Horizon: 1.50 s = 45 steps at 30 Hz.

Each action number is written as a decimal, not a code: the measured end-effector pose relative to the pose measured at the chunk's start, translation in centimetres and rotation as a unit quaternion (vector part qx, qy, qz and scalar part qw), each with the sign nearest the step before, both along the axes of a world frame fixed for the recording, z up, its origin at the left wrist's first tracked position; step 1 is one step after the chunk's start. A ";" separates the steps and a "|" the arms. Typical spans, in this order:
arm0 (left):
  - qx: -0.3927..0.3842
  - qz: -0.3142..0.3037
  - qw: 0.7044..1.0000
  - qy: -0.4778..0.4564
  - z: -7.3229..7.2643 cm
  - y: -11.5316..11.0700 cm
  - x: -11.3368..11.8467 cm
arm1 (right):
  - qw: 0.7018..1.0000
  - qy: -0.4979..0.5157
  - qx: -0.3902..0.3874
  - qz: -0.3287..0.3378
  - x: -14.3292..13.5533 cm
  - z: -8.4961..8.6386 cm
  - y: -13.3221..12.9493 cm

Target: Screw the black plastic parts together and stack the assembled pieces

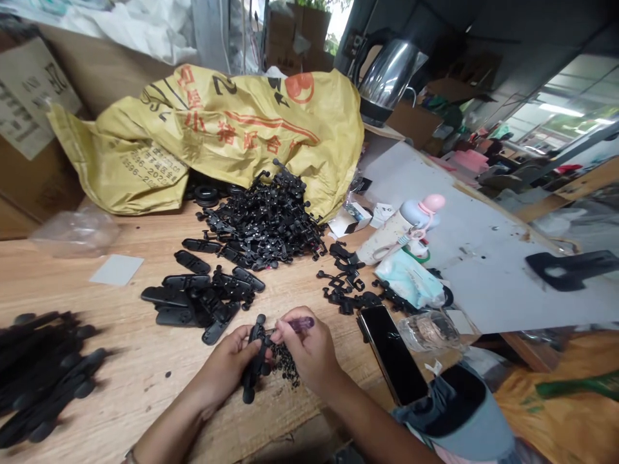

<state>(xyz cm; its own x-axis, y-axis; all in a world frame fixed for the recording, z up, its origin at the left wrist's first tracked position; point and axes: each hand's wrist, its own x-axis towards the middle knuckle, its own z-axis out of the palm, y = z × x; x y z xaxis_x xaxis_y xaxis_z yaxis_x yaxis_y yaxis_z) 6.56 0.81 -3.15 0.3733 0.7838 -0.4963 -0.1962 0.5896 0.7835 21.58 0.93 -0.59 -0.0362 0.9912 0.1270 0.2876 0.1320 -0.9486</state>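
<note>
My left hand (229, 362) grips a black plastic part (255, 361) with rounded knobs, held upright above the wooden table (159, 412). Just right of it, my right hand (309, 348) is closed on a screwdriver with a purple handle (303, 323); its tip is at the black part, hidden by the fingers. Beneath and beside my right hand lies a small heap of tiny dark screws (289, 368). Flat black oblong pieces (178, 299) are spread out beyond my left hand, and a large pile of small black parts (271, 219) rises behind them.
Stacked black assemblies (43, 367) sit at the left edge. A yellow sack (217, 129) lies behind the pile. To the right are a phone (394, 354), a bottle (387, 235), a blue packet (411, 277) and a cap (464, 406). A kettle (391, 77) stands at the back.
</note>
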 end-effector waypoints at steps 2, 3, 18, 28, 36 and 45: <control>0.006 -0.010 1.000 -0.007 0.0 0.1 -0.1 | 0.998 -0.054 0.023 0.003 -0.4 0.2 0.3; 0.008 -0.016 1.000 -0.010 0.1 0.1 -0.1 | 0.996 -0.081 0.036 0.009 -0.5 0.5 0.4; 0.002 -0.009 1.000 -0.027 0.6 0.0 -0.1 | 0.968 -0.077 0.153 0.184 1.2 1.0 -4.6; -0.025 0.021 0.999 -0.037 1.0 0.0 0.0 | 0.921 -0.243 0.154 0.264 0.1 1.8 -4.2; -0.061 0.065 0.994 -0.062 2.1 0.0 -0.6 | 0.966 -0.149 0.211 0.013 4.6 1.3 -6.4; 0.081 0.075 0.990 0.088 7.9 -1.1 -6.3 | 0.882 -0.385 0.270 -0.024 10.8 -7.1 -6.1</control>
<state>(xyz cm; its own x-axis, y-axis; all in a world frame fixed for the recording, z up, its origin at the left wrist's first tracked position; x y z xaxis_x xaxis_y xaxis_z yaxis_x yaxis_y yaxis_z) 0.28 -0.30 4.73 0.1653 0.8986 -0.4064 -0.1240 0.4278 0.8953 32.42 -5.16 -7.69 -0.2772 0.7970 0.5365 0.8367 0.4748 -0.2729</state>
